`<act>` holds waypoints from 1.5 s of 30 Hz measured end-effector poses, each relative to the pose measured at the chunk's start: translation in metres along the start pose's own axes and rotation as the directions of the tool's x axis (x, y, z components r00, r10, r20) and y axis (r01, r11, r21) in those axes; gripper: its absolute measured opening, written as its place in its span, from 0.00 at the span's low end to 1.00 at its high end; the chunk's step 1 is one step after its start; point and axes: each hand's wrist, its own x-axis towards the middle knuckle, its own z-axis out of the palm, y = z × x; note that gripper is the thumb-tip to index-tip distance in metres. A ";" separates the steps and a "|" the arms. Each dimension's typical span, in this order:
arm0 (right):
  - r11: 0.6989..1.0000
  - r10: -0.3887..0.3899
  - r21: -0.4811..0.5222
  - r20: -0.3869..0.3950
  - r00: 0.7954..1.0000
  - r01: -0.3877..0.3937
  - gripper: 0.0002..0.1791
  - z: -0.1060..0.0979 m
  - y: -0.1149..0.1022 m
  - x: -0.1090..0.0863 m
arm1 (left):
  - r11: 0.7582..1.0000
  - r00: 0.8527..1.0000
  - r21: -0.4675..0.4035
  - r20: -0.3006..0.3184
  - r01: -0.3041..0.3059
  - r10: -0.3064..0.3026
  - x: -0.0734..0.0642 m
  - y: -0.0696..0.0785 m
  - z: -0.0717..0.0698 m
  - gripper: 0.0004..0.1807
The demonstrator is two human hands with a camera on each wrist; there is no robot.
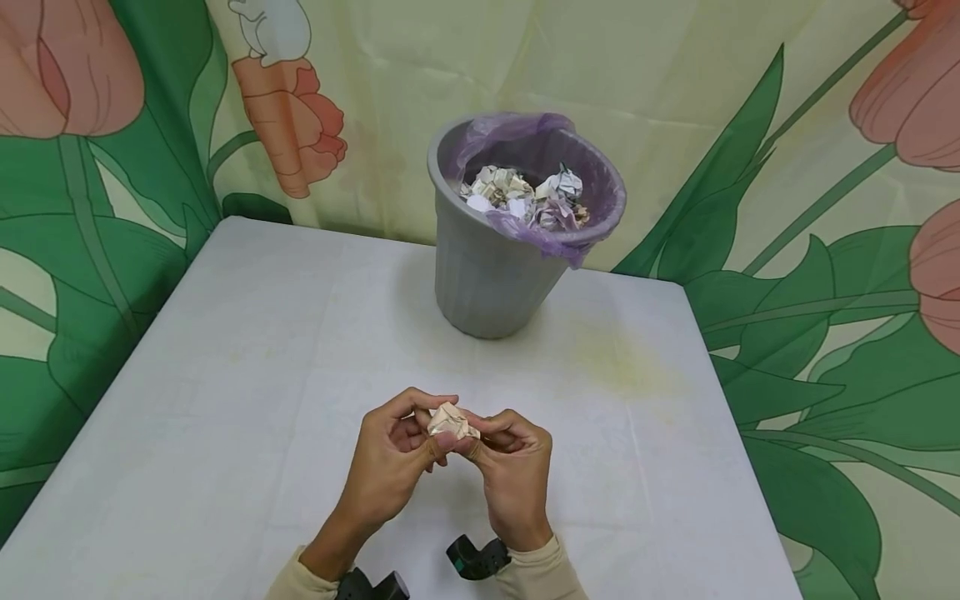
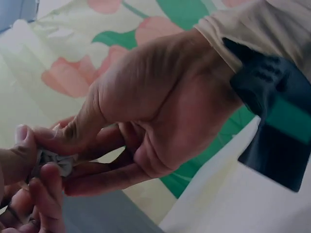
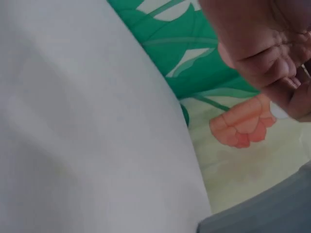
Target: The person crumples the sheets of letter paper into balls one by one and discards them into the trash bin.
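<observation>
A small crumpled ball of cream paper (image 1: 451,421) is held between both hands above the front middle of the table. My left hand (image 1: 390,458) pinches it from the left with thumb and fingers. From the other side my right hand (image 1: 517,471) pinches it, its thumb near the left thumb. In the left wrist view the crumpled paper (image 2: 57,162) shows between the fingertips of both hands, partly covered. The right wrist view catches only part of the right hand (image 3: 272,53) at the upper right; the paper is not visible there.
Behind the hands a grey bin (image 1: 487,275) stands on the white-covered table (image 1: 225,375). It has a purple liner (image 1: 592,167) folded over its rim and holds several crumpled papers (image 1: 517,192). A flowered curtain (image 1: 390,100) hangs behind the table and on both sides.
</observation>
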 end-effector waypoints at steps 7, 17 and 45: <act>0.999 0.016 -0.043 0.305 0.952 -0.003 0.20 -0.020 -0.014 0.009 | 0.989 0.994 0.093 0.026 -0.112 0.110 -0.004 0.006 -0.009 0.20; 0.998 0.050 -0.058 0.475 0.878 -0.026 0.26 -0.024 -0.017 0.015 | 0.978 0.994 0.179 0.032 -0.106 0.102 -0.002 0.013 -0.017 0.15; 0.965 -0.261 0.048 0.325 0.909 0.259 0.29 0.001 0.004 0.001 | 0.979 0.980 0.052 -0.004 -0.197 0.198 -0.002 -0.002 -0.005 0.07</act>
